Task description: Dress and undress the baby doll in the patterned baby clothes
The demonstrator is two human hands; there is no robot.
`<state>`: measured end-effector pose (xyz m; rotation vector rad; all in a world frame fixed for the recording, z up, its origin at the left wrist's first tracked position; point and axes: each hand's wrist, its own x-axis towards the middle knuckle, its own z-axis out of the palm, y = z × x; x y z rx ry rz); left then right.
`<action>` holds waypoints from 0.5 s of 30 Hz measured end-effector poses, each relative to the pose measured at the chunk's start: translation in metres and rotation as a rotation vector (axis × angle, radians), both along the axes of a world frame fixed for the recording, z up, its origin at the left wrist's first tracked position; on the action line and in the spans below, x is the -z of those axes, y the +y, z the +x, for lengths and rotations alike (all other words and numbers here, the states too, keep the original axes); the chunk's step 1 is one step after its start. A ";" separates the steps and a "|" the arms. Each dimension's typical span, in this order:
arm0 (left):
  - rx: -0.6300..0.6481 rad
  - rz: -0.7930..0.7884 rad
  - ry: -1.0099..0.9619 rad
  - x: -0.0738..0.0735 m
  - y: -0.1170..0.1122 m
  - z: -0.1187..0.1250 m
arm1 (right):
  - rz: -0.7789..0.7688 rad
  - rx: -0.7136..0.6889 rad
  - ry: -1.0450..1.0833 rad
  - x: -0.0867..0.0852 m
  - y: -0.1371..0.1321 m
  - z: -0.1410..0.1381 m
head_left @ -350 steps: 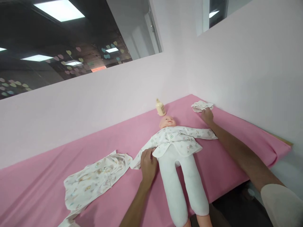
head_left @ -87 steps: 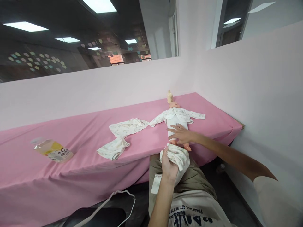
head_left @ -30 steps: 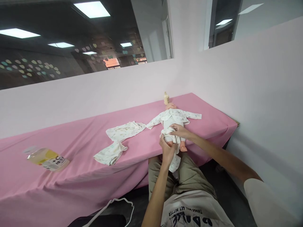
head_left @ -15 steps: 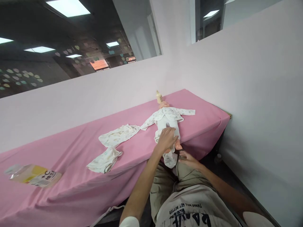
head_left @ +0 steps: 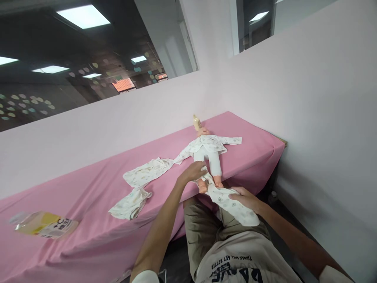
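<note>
A baby doll point(head_left: 216, 164) lies on its back near the table edge, feet toward me, in a white printed jacket point(head_left: 206, 144). Its white legs end in bare feet; the head is at the far end. My left hand point(head_left: 192, 171) is closed on one end of a pair of white printed baby pants point(head_left: 228, 202) beside the doll's leg on the left. The other end hangs toward my lap, gripped by my right hand point(head_left: 245, 197). Cloth passes between and near the feet; whether a foot is inside it I cannot tell.
The table wears a pink cloth point(head_left: 97, 188). Two more white printed garments, one farther point(head_left: 149, 172) and one nearer point(head_left: 129, 203), lie left of the doll. A feeding bottle point(head_left: 196, 122) stands by its head. A drink bottle point(head_left: 45, 225) lies at the left. Walls border the back and right.
The pants have been drawn down from the doll's legs and stretched toward the right. My right hand has taken hold of them; my left hand has shifted left and slightly lower.
</note>
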<state>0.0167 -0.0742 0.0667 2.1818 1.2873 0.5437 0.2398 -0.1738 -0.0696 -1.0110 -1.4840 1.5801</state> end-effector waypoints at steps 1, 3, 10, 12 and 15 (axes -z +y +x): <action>0.012 -0.003 -0.012 -0.004 0.000 -0.005 | 0.047 0.003 -0.021 -0.015 -0.004 0.007; 0.006 -0.024 -0.082 -0.011 -0.001 -0.014 | 0.116 -0.040 -0.046 -0.042 -0.011 0.015; -0.237 -0.180 -0.784 -0.007 0.002 -0.037 | 0.328 0.058 -0.161 -0.081 -0.006 0.012; -0.276 -0.243 -0.919 0.000 0.009 -0.041 | 0.354 0.229 -0.167 -0.083 0.009 0.013; -0.312 -0.291 -0.968 0.008 0.018 -0.047 | 0.386 0.435 -0.152 -0.085 0.031 0.019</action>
